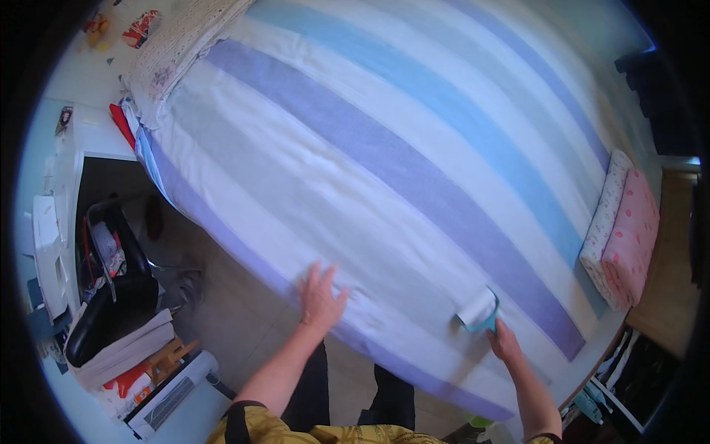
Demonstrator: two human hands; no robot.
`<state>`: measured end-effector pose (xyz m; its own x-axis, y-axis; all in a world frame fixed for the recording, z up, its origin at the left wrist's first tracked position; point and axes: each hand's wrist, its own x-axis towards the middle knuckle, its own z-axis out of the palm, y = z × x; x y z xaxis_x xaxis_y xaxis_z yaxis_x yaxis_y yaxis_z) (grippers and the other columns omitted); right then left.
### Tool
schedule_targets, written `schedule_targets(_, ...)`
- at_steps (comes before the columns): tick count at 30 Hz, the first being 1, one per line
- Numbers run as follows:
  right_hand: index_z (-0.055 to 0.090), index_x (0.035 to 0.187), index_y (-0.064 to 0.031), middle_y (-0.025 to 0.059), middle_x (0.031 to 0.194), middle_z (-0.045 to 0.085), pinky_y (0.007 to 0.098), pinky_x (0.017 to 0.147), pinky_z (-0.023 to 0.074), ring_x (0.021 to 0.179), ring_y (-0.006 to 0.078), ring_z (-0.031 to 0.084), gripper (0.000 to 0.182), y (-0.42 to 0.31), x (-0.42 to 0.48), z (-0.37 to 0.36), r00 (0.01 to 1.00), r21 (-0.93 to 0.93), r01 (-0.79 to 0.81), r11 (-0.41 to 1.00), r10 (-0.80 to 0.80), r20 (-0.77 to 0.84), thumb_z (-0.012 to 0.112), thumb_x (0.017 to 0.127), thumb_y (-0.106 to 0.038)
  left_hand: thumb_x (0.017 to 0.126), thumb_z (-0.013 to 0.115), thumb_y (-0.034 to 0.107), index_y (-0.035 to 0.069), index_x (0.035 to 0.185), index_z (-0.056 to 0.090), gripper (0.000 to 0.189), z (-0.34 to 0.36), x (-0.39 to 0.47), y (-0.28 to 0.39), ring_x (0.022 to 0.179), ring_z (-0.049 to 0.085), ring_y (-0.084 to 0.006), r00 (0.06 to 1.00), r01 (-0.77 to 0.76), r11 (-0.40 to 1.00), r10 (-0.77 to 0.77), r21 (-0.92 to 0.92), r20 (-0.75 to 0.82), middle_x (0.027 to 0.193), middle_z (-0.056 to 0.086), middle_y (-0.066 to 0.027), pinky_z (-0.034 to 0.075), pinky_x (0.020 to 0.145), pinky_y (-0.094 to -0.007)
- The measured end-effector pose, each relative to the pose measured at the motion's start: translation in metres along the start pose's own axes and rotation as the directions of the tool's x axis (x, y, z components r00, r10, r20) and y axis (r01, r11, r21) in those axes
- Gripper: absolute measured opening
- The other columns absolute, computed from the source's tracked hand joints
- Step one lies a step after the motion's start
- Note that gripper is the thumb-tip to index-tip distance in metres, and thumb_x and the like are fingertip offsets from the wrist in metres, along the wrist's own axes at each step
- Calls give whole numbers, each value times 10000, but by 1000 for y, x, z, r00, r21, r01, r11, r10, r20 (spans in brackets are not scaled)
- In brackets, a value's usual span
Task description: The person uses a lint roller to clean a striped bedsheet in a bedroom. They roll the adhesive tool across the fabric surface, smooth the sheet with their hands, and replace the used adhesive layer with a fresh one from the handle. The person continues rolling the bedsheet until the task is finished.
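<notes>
My right hand [505, 339] grips the handle of a lint roller [478, 308] with a white sticky roll and a teal frame. The roll rests on, or just above, a striped bed sheet [338, 191] in white, grey, purple and blue. My left hand [321, 297] lies with fingers spread on the sheet near the bed's close edge, holding nothing. Small wrinkles run through the cloth around it.
Folded quilts [629, 238] sit at the bed's right end. A lace-edged cover [172, 66] lies at the upper left. A black chair [113, 283] stands left, by a white desk [105, 133]. Open storage with clothes [627, 366] is at lower right.
</notes>
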<state>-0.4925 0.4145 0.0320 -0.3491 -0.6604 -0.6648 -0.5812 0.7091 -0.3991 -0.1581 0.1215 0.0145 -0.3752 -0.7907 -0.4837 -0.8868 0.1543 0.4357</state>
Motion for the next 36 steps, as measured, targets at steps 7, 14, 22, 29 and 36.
schedule_targets(7,371,1048,-39,255,855,550,499,659,400,815,429,525,306,-256,209,16,956,-98,290,952,-292,-8,500,804,-172,770,588,317,187,1332,293,648,-78,126,-119,1289,175,-330,879,254,942,-129,220,-460,1389,189,-171,170,980,-577)
schedule_targets(14,337,1092,-44,262,851,572,499,670,416,815,422,552,339,-510,369,43,911,-156,408,900,-413,-5,478,812,-170,771,498,407,188,1292,378,578,-82,144,-150,1279,206,-343,882,124,960,10,252,-471,1376,238,-183,180,969,-581)
schedule_targets(22,404,1110,-27,267,976,557,475,802,412,942,409,530,334,-645,451,42,861,-141,469,872,-487,-146,431,791,-122,783,454,417,204,1279,399,543,-85,157,-147,1264,246,-351,892,36,989,33,143,-450,1377,248,-188,141,979,-579)
schedule_targets(29,313,1249,-52,278,1040,516,456,799,410,1007,440,479,488,-389,289,17,954,-77,297,952,-291,77,499,810,-152,772,496,381,236,1281,390,540,-89,147,-164,1259,266,-321,909,69,996,-42,51,-414,1373,268,-166,148,982,-572)
schedule_targets(36,413,1074,14,235,825,517,444,633,428,759,439,515,349,-274,136,-3,949,-299,235,925,-152,277,575,782,-88,750,538,358,239,1221,435,497,-88,150,-161,1248,292,-281,908,23,999,-31,-25,-419,1371,284,-128,193,962,-580)
